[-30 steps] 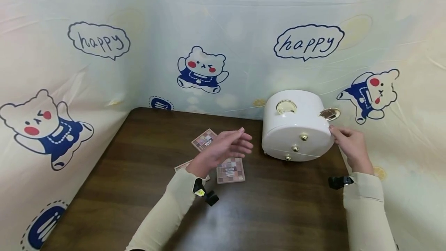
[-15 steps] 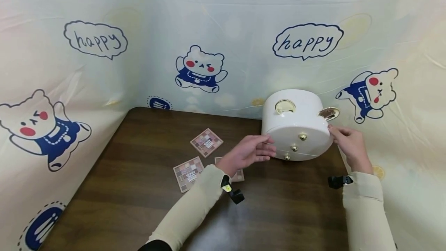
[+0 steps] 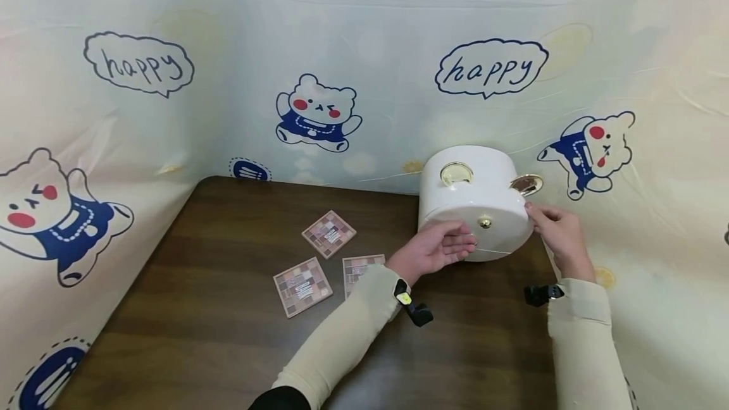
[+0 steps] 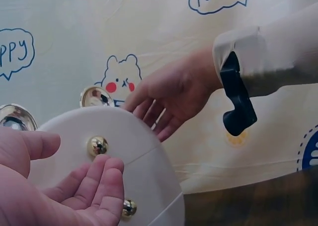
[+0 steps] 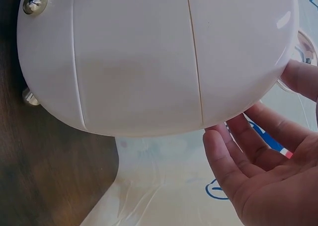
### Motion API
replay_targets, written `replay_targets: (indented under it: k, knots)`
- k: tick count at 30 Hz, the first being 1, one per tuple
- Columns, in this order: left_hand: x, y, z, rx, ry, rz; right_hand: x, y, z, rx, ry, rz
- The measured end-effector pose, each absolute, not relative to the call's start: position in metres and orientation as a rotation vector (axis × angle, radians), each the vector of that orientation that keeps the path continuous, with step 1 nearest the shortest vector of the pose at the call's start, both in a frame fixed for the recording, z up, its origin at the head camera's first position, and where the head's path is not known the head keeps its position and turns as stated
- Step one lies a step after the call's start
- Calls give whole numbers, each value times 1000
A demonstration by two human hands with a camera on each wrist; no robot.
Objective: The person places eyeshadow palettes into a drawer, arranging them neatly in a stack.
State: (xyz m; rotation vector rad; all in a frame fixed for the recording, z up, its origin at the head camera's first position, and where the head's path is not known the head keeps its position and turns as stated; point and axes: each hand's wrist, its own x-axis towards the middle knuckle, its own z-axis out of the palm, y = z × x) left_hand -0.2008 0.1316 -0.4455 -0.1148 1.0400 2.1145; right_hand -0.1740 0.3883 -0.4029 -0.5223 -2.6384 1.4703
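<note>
A white rounded drawer box (image 3: 478, 198) with gold knobs stands at the table's back right. My left hand (image 3: 435, 248) is at its front, fingers nearly straight and thumb apart. In the left wrist view its fingertips overlap the area between the upper knob (image 4: 98, 146) and a lower knob (image 4: 128, 207). It holds nothing. My right hand (image 3: 560, 236) touches the box's right side; the right wrist view shows the thumb at the curved edge and loosely bent fingers (image 5: 223, 151) against the side. In the head view, the left hand covers the lowest knob.
Three square checked-pattern palettes (image 3: 328, 233) lie left of the box on the dark wooden table (image 3: 228, 334); my left sleeve partly covers one. Gold oval ornaments (image 3: 526, 185) stick out from the box top. A printed cloth wall (image 3: 387, 112) stands close behind and to the right.
My left hand has moved right from above the palettes to the box front. My right hand stays at the box's side. The whole head view has shifted slightly.
</note>
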Motion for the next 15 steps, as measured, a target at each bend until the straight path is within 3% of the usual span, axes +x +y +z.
replay_targets:
  k: [15]
  knots:
    - [-206,161,-454,-304,913,2130,-175,388,-405,-506,-2620,1494]
